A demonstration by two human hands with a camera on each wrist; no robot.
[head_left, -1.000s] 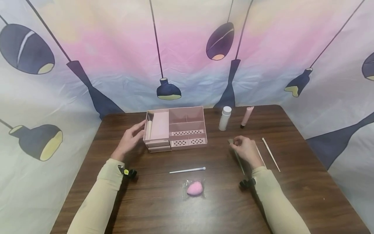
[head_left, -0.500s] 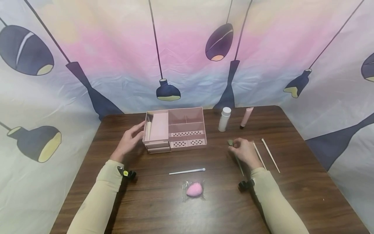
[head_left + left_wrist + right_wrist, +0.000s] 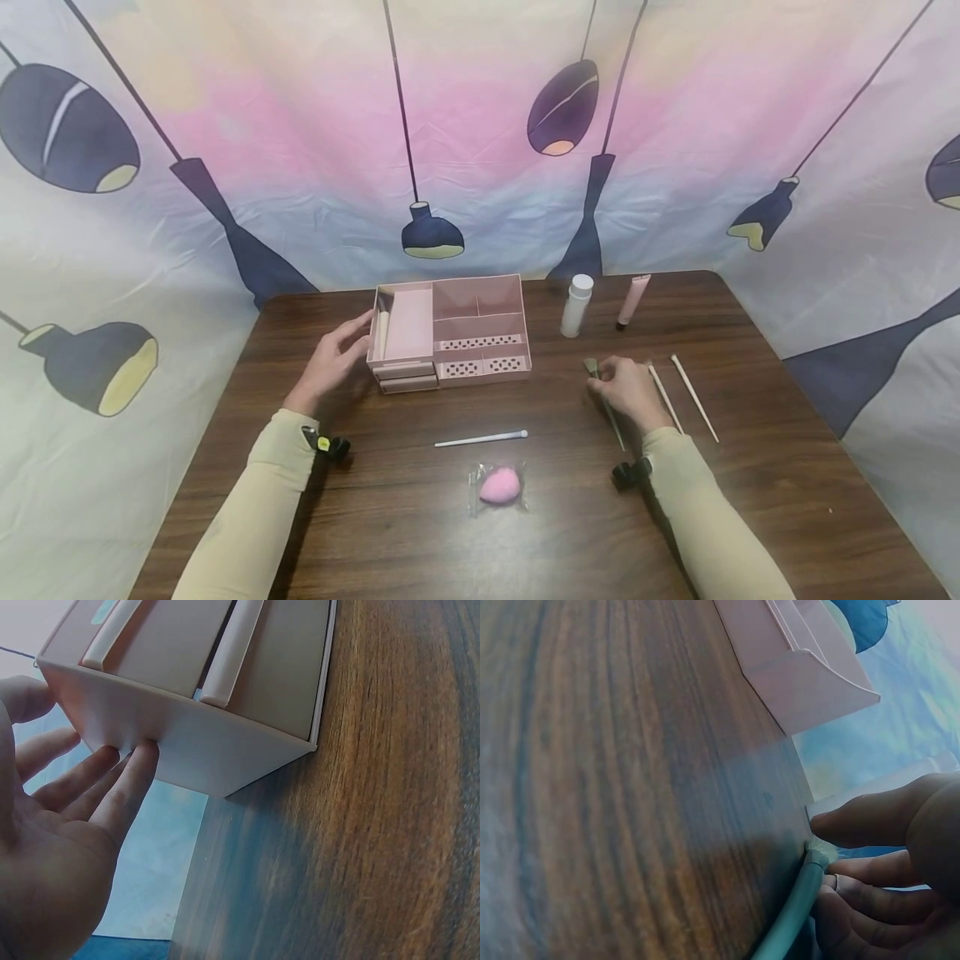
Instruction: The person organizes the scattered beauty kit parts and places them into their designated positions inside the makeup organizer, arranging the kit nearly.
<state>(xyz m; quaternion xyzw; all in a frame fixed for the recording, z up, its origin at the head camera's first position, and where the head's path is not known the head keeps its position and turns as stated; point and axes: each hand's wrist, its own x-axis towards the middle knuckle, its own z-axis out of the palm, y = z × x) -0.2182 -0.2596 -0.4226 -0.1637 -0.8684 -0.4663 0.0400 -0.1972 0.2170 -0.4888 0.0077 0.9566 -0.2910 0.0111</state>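
My left hand (image 3: pixel 333 367) has its fingers extended against the left side of a pink desktop organizer (image 3: pixel 480 304); in the left wrist view, the fingertips (image 3: pixel 146 750) press its side wall. A makeup brush with a light handle (image 3: pixel 383 329) lies in the organizer's left compartment. Over to the right, my right hand (image 3: pixel 630 387) curls its thumb and fingers around the head end of a green makeup brush (image 3: pixel 613 417). That brush (image 3: pixel 791 911) lies low along the tabletop in the right wrist view, its bristles between thumb and fingers.
Behind the right hand stand a white bottle (image 3: pixel 577 307) and a pink tube (image 3: pixel 634 300). Two slim light brushes, one farther right (image 3: pixel 694 398) and one beside the wrist (image 3: pixel 664 396), lie on the table. Nearer are a white brush (image 3: pixel 480 439) and a wrapped pink makeup sponge (image 3: pixel 499 485).
My right hand has shifted slightly nearer me at the green brush, and more of the brush head shows. The left hand stays against the organizer.
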